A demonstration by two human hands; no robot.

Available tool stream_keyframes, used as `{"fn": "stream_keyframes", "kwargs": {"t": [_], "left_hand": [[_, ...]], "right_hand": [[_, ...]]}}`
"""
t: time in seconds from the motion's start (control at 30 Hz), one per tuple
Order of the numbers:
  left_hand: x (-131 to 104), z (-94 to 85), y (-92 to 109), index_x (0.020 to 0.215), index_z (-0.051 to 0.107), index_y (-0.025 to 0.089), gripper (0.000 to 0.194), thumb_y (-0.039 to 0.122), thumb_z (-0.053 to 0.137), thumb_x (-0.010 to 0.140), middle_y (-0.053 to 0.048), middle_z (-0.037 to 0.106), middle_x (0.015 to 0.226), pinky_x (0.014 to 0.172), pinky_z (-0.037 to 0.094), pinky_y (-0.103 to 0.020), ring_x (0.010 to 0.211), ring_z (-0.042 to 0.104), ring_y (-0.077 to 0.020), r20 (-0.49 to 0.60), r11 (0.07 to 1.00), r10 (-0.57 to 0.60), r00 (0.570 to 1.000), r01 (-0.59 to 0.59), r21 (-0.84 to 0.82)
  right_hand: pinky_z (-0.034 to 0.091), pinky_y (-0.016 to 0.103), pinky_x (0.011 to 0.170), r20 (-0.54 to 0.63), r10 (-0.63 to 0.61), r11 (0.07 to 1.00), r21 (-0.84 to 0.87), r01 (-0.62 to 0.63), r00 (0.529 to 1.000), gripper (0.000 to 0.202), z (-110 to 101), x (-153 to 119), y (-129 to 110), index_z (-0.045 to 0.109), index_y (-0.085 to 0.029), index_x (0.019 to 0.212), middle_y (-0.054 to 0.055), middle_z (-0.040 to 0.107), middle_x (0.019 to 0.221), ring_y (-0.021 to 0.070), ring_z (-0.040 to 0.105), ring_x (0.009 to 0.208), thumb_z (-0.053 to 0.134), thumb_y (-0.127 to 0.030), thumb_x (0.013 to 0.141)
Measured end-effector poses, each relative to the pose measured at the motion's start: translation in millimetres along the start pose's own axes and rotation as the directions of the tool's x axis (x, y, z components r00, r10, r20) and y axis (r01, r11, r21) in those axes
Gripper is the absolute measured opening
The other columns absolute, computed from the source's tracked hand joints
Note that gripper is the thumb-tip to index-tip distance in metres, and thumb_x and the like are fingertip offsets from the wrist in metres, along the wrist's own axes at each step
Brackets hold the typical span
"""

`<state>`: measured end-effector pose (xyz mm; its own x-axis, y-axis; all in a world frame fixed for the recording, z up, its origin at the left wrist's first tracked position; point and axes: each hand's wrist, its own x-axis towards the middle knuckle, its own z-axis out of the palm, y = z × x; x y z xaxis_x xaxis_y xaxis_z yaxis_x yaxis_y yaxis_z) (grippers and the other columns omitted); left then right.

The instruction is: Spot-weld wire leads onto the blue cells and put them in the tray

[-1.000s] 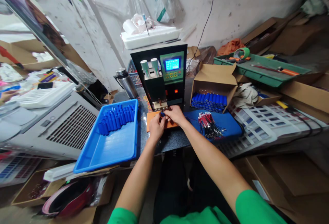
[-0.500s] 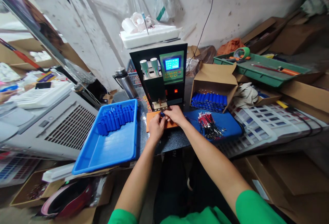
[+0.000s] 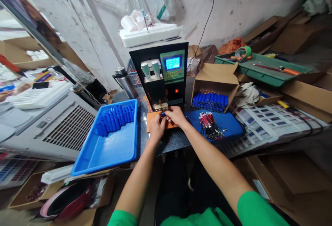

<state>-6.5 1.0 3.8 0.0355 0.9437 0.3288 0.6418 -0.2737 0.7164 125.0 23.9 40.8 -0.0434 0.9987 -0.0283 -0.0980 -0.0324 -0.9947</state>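
Both hands meet under the electrode tips (image 3: 160,103) of a black spot welder (image 3: 174,97), over an orange board (image 3: 149,118). My left hand (image 3: 157,126) is closed on a small blue battery cell (image 3: 163,114), which is mostly covered by fingers. From the other side my right hand (image 3: 175,115) pinches at the same cell; a wire in its fingers cannot be made out. A blue tray (image 3: 116,150) with several blue cells (image 3: 118,119) stands left of my hands. To the right, red and black wire leads (image 3: 210,125) lie in a bundle on a blue pad (image 3: 233,127).
A cardboard box (image 3: 216,75) of blue cells stands right of the welder. Behind the tray is a steel flask (image 3: 126,82). Further right sits a green tray (image 3: 275,72) with tools and tape. A grey slatted unit (image 3: 57,125) borders the left side.
The view has shifted slightly. Both hands stay together at the welder's tips with the blue cell, with hardly any visible movement.
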Motion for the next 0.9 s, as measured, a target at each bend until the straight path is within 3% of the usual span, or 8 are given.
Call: {"fn": "stream_keyframes", "kwargs": {"t": [0.3, 0.4, 0.57, 0.73, 0.9], "left_hand": [[0, -0.6, -2, 0.104, 0.068, 0.019, 0.029, 0.039, 0.055, 0.090, -0.001, 0.062, 0.072, 0.058, 0.037, -0.024, 0.062, 0.053, -0.0138, 0.002, 0.998, 0.005, 1.000, -0.005, -0.070], [-1, 1.4, -5, 0.107, 0.068, 0.019, 0.030, 0.038, 0.056, 0.088, 0.000, 0.062, 0.071, 0.057, 0.037, -0.023, 0.061, 0.052, -0.0131, -0.017, 0.995, 0.000, 1.000, -0.002, -0.102], [-2, 3.3, -4, 0.101, 0.069, 0.018, 0.027, 0.036, 0.061, 0.083, -0.001, 0.062, 0.072, 0.059, 0.040, -0.024, 0.063, 0.054, -0.0132, -0.056, 0.988, 0.025, 0.998, -0.033, -0.148], [-3, 0.2, -4, 0.097, 0.069, 0.019, 0.024, 0.036, 0.062, 0.082, -0.002, 0.064, 0.077, 0.061, 0.043, -0.026, 0.065, 0.056, -0.0143, -0.074, 0.988, 0.091, 0.993, -0.099, -0.117], [0, -4.1, -4, 0.106, 0.067, 0.019, 0.033, 0.040, 0.064, 0.081, -0.001, 0.064, 0.079, 0.064, 0.045, -0.026, 0.066, 0.058, -0.0145, -0.026, 0.976, 0.183, 0.983, -0.185, -0.112]], "right_hand": [[0.042, 0.019, 0.043, 0.014, -0.060, 0.998, -0.019, 0.060, 0.998, 0.015, -6, -10, 13, 0.061, -0.016, 0.078, -0.004, 0.058, 0.057, 0.0102, 0.053, 0.047, 0.069, -0.027, 0.072], [0.042, 0.020, 0.050, -0.015, -0.144, 0.975, -0.173, 0.140, 0.989, 0.012, -7, -18, 18, 0.065, -0.015, 0.080, -0.003, 0.060, 0.059, 0.0113, 0.054, 0.052, 0.067, -0.025, 0.072], [0.035, 0.021, 0.054, -0.010, -0.303, 0.844, -0.466, 0.264, 0.953, 0.019, -4, -35, 13, 0.069, -0.016, 0.072, -0.002, 0.059, 0.058, 0.0118, 0.050, 0.057, 0.063, -0.031, 0.081], [0.032, 0.023, 0.056, -0.052, -0.326, 0.763, -0.605, 0.230, 0.944, 0.029, 3, -46, 3, 0.068, -0.017, 0.066, 0.002, 0.064, 0.062, 0.0130, 0.052, 0.058, 0.062, -0.038, 0.086], [0.034, 0.023, 0.055, -0.138, -0.285, 0.800, -0.579, 0.156, 0.949, 0.025, 1, -45, 3, 0.068, -0.017, 0.065, 0.002, 0.065, 0.060, 0.0132, 0.055, 0.057, 0.061, -0.030, 0.085]]}}
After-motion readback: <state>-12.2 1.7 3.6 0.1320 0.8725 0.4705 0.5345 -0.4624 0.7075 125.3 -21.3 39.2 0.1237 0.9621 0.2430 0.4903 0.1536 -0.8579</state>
